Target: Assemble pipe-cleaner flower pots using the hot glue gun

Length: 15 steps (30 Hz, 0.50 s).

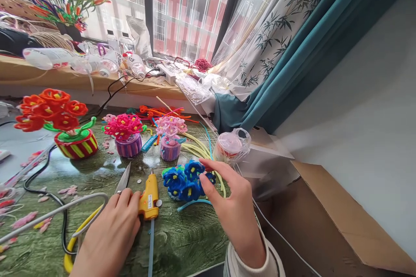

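Note:
My left hand (113, 225) rests low on the table, its fingers curled at the handle of a yellow hot glue gun (150, 194). The gun lies on its side, a clear glue stick (151, 242) running out of its back. Under the same hand lie scissors, with the pointed blades (124, 178) showing beyond my knuckles. My right hand (230, 207) is at the right side of a pot of blue fuzzy-wire flowers (190, 190), thumb and forefinger apart beside the petals. Whether the fingertips touch a petal I cannot tell.
Behind stand pots of red flowers (53, 112), magenta flowers (125, 127) and pale pink flowers (170, 126). Yellowish fuzzy stems (198, 145) lie near a plastic-wrapped tub (229, 145). A black cable (63, 207) crosses the left side. A cardboard box (341, 207) stands right.

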### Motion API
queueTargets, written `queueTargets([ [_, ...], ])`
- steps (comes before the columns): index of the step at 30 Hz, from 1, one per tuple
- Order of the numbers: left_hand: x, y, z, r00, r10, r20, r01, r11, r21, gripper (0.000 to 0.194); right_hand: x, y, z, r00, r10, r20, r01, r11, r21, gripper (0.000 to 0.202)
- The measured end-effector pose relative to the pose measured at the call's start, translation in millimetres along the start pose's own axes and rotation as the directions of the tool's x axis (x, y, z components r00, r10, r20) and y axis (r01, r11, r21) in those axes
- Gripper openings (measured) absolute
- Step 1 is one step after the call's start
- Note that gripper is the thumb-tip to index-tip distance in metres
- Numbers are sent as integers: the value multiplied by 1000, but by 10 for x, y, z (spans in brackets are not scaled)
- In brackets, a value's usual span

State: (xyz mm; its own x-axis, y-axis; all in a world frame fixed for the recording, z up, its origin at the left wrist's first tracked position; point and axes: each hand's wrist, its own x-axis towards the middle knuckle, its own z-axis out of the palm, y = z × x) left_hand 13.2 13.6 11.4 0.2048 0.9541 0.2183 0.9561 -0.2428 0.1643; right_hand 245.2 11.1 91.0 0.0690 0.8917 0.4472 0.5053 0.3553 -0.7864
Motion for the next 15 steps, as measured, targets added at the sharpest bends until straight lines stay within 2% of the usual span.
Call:
queueTargets([
  [4, 48, 20, -5, 993, 34, 110, -45, 994, 100, 37, -106, 5, 5, 1000, -15, 19, 17, 998, -55, 38],
  [7, 47, 44, -23, 992, 27, 127, -42, 993, 113, 40, -175, 27, 70, 1000, -20, -3, 20, 994, -111, 56],
  [10, 3, 24, -31, 998, 39, 44, -43, 995, 90, 41, -214, 63, 142, 1000, -27, -13, 25, 991, -133, 64],
  [15, -111, -179, 28, 992, 17, -127, -5, 996, 89, 41, -245, 93, 135, 998, -52, -33, 49, 993, -108, 57],
])
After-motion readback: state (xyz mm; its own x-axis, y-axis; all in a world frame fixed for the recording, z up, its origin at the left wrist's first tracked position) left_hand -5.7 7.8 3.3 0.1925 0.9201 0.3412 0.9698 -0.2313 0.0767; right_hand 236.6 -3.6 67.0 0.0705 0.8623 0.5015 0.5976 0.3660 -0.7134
